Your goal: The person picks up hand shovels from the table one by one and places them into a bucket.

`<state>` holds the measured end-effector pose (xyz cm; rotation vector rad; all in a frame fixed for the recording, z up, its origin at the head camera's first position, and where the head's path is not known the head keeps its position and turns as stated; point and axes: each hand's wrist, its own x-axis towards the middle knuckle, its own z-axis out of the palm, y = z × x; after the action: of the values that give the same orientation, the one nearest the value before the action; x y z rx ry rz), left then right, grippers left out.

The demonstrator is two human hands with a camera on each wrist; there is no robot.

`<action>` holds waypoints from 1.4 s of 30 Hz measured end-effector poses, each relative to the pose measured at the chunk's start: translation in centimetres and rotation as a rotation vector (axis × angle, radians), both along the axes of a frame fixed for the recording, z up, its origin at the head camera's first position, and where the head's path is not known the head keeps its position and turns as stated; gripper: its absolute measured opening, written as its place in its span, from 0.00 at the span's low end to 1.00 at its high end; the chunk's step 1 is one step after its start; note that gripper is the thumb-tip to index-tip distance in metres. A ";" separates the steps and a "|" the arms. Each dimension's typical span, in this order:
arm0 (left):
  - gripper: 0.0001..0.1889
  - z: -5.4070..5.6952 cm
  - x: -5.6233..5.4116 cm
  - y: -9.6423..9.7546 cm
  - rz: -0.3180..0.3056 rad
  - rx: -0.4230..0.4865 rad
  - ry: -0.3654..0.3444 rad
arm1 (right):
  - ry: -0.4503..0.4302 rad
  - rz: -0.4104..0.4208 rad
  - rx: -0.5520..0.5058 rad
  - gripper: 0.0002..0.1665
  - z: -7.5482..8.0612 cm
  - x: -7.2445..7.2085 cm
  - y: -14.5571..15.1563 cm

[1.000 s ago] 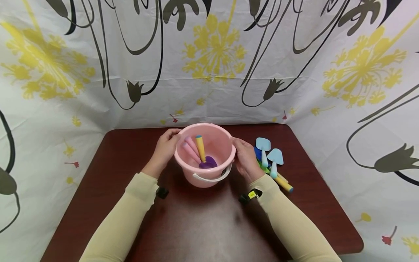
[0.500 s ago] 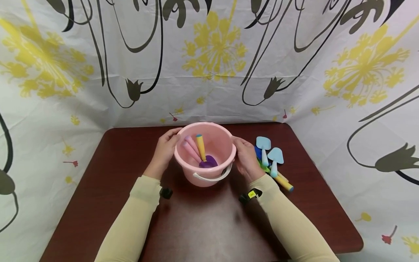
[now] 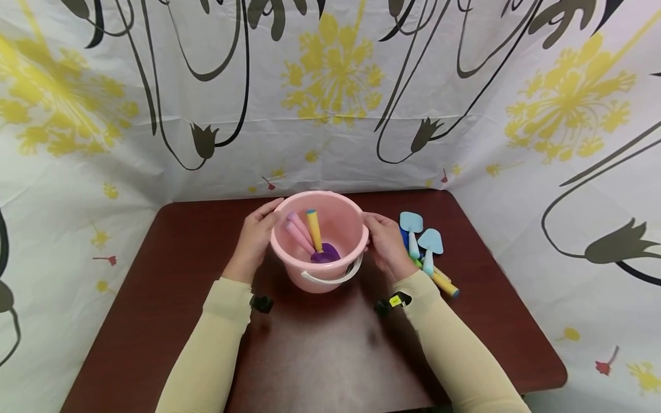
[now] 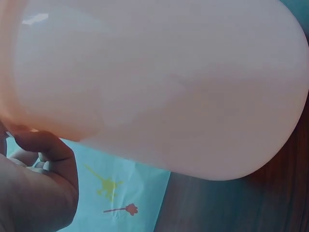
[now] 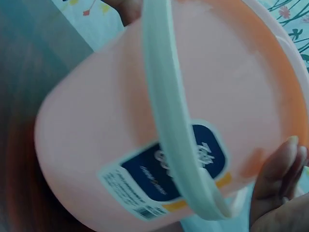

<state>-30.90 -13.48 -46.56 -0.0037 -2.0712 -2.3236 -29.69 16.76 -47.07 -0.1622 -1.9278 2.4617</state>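
A pink plastic bucket (image 3: 316, 282) with a white handle (image 3: 330, 280) is held between both hands over the dark red table. My left hand (image 3: 254, 238) grips its rim on the left, and my right hand (image 3: 386, 241) grips the rim on the right. Inside the bucket lie toy sand tools: a purple scoop (image 3: 326, 253), a yellow handle with a blue tip (image 3: 314, 230) and two pink handles (image 3: 297, 236). The right wrist view shows a dark blue and white label (image 5: 145, 179) behind the bucket's handle. The left wrist view is filled mostly by the bucket's smooth side (image 4: 169, 87).
Right of the right hand, a pile of toy tools lies on the table (image 3: 490, 321), with two light blue shovels (image 3: 431, 241) on top and a yellow handle (image 3: 445, 283) poking out. A white patterned cloth (image 3: 330, 155) surrounds the table's back and sides.
My left forearm has swung slightly inward to the right. Both hands keep their hold on the bucket, and its contents look the same. The head view has shifted a little.
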 end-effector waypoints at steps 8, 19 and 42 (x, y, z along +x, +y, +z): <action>0.22 0.1 -0.2 -0.1 0.027 0.008 -0.006 | 0.003 0.052 0.210 0.17 1.2 -0.3 0.5; 0.22 0.1 -0.1 -0.6 0.053 -0.021 -0.027 | 0.123 -0.006 0.590 0.27 2.2 0.5 0.6; 0.21 0.7 0.2 -0.1 0.012 -0.027 -0.036 | -0.182 0.128 1.378 0.27 -2.1 3.5 15.1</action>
<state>-30.72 -13.61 -45.85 0.0511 -2.1129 -2.3057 -26.14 31.88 -49.12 -0.2157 -3.1849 0.6787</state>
